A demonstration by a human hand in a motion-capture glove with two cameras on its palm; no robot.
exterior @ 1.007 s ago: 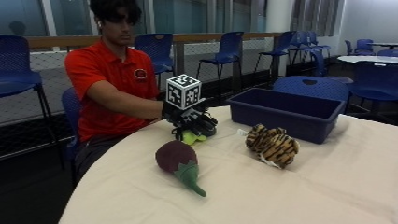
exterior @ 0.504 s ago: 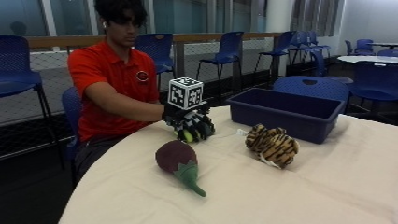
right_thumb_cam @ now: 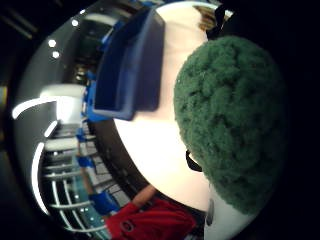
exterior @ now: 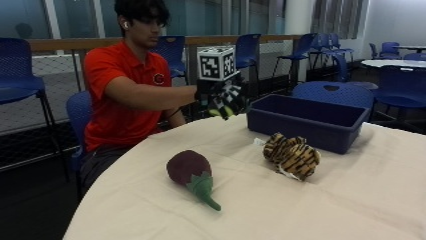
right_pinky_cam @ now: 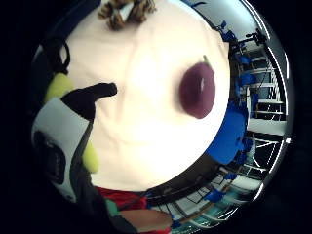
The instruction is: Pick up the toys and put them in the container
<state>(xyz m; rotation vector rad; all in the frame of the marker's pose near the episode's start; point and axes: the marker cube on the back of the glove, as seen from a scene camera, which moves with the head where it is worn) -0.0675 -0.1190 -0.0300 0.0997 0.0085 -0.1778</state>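
Lifting off the table now, my right hand (exterior: 223, 97) is clutching the green toy (right_thumb_cam: 232, 125), nearing the container (exterior: 307, 120); eggplant (exterior: 190, 170) and tiger (exterior: 291, 155) are still waiting.

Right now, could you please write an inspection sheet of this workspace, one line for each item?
Surface: round table with a cream cloth.
Job's things: blue container near the far edge; eggplant toy and tiger toy lying on the cloth; a green-and-yellow plush toy in the hand.
Clutter: nothing seen.
Grippers: gloved right hand holds the plush above the table, beside the container.
Cables: nothing seen.
Surroundings: blue chairs, railing, windows.
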